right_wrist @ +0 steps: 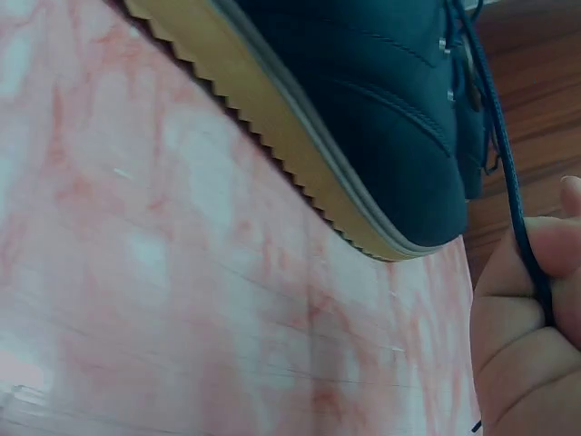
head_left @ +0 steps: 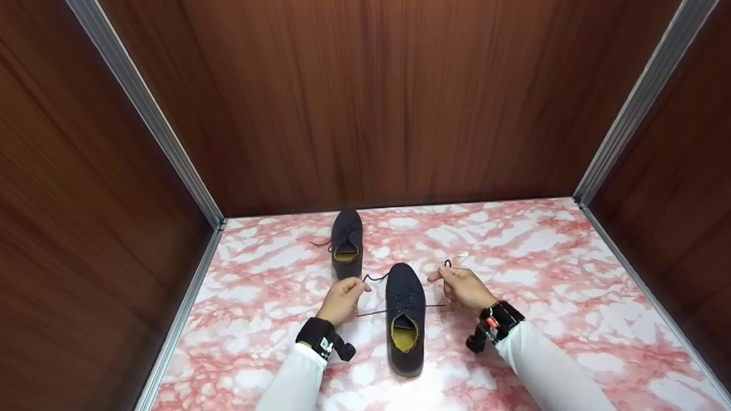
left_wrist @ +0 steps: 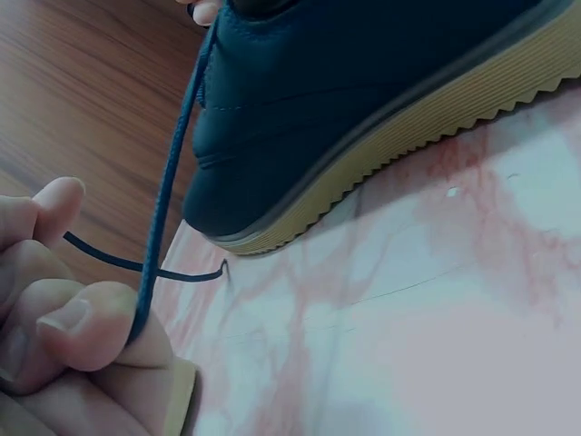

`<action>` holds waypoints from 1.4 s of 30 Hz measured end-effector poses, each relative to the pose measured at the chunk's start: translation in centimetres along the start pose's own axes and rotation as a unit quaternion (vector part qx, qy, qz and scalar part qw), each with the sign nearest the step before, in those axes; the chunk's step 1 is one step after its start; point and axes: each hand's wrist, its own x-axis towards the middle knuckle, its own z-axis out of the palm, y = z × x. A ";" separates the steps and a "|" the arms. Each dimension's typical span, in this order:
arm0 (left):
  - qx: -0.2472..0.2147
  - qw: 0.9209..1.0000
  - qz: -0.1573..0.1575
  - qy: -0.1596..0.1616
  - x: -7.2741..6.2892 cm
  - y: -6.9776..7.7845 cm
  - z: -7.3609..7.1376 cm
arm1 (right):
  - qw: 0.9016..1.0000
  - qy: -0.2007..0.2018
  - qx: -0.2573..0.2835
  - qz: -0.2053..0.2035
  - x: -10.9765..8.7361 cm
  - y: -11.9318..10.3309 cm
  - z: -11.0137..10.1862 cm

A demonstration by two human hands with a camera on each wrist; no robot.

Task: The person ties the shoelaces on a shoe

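A dark navy lace-up shoe [head_left: 405, 285] with a yellow insole stands upright between the two hands, toe pointing away. To its left, my left hand [head_left: 342, 298] grips one end of the shoelace [left_wrist: 166, 195], which runs taut from the shoe's eyelets into the curled fingers. The lace's loose tail hangs past those fingers toward the toe. On the other side, my right hand [head_left: 465, 287] pinches the opposite lace end [right_wrist: 508, 163], also stretched straight out from the shoe. A small curl of lace sticks up above the right fingers.
A matching shoe [head_left: 347, 228] stands farther back and to the left, its lace end trailing leftward. Brown wood-grain panels [head_left: 400, 114] with metal corner strips enclose the red-and-white marbled surface [head_left: 257, 342] at the back and both sides.
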 end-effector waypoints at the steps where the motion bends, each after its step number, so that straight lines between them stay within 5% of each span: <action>1: -0.015 1.000 -0.009 -0.003 0.0 0.0 0.1 | 1.000 0.000 -0.007 0.000 0.0 0.0 0.0; 7: -0.076 0.996 -0.052 0.001 0.0 0.2 0.4 | 1.000 -0.023 0.005 0.001 -0.2 -0.3 0.1; 13: -0.085 0.995 -0.044 0.022 0.7 1.3 0.8 | 0.994 -0.076 0.073 0.019 -0.7 -0.9 0.1; 17: -0.082 0.995 -0.040 0.037 1.6 2.4 1.1 | 0.994 -0.086 0.070 0.011 -0.7 -0.9 0.0; 28: 0.009 0.998 0.014 0.052 3.4 5.2 2.5 | 0.995 -0.086 0.049 0.003 -1.0 -0.9 -0.9; 42: 0.096 0.992 0.083 0.000 4.0 7.0 4.1 | 0.999 -0.017 0.025 0.019 -1.6 -1.0 -0.8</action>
